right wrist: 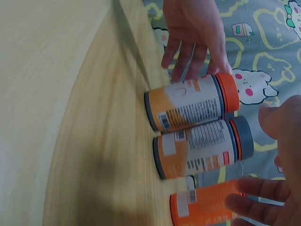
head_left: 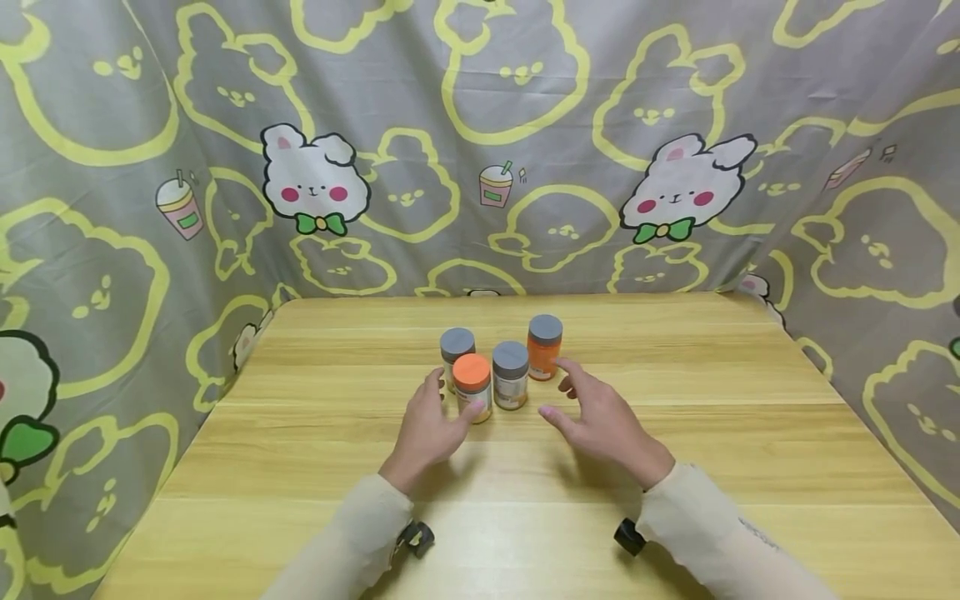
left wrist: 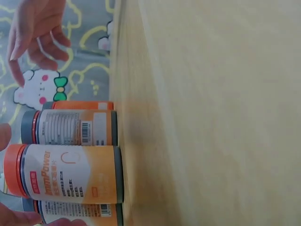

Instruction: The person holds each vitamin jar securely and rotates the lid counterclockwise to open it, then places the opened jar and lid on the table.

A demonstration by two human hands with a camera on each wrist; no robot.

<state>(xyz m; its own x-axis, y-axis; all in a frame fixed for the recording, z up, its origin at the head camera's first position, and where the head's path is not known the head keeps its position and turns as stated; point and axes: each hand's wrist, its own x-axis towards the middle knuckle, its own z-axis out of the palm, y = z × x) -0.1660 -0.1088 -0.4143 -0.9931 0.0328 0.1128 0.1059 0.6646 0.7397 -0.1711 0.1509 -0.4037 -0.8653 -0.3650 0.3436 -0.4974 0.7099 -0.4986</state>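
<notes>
Four supplement jars would be one group here: an orange-lidded jar with a white and orange label stands in front. Beside it on the right is a grey-lidded white jar. Another grey-lidded jar is partly hidden behind the orange lid. At the back right stands an orange jar with a grey lid. My left hand is loosely spread at the left of the group, its thumb overlapping the orange-lidded jar. To the right, my right hand is spread with fingertips close to the orange jar; neither hand grips anything.
The jars stand upright on a wood-grain table. A patterned grey curtain with cartoon figures hangs behind the table's back edge and along both sides. Small black devices sit at the wrists below the beige sleeves.
</notes>
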